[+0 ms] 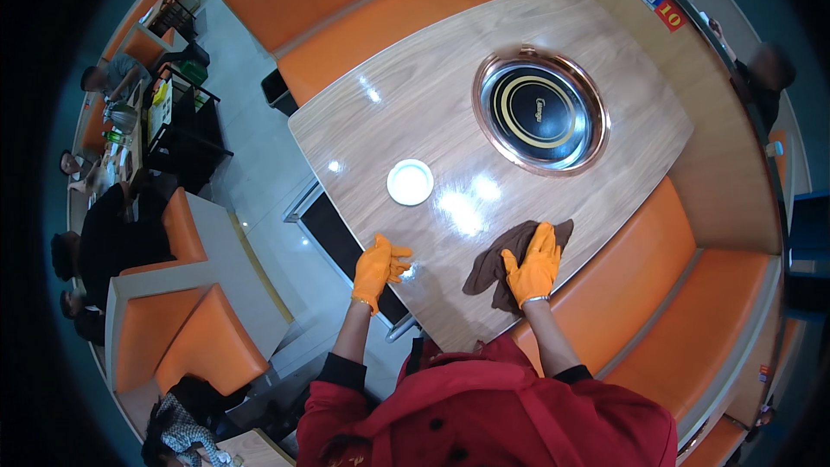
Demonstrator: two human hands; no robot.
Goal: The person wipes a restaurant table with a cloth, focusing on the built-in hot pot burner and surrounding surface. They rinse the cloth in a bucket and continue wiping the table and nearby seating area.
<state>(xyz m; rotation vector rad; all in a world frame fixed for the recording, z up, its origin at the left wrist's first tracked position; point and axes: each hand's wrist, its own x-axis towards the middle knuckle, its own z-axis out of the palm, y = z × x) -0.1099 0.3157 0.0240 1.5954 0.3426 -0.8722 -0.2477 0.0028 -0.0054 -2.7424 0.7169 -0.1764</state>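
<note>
A brown cloth [487, 267] lies bunched on the wood-grain table [447, 104] near its right edge. My right hand [533, 267], in an orange glove, presses flat on this cloth with the fingers stretched forward. At the table's left edge is my left hand [379, 267], gloved in orange too, its fingers apart and nothing in it. A small white round dish [410, 182] stands on the tabletop ahead of my left hand. Farther off, a round cooktop [538, 110] with a copper-coloured rim is set into the table.
Orange bench seats [603, 253] run along the right side and the far side [389, 26]. A wooden partition [713, 110] rises at the right. A dark bin [279, 92] stands beyond the table's left corner. Several people sit at other tables on the left; a black cart [185, 136] stands near them.
</note>
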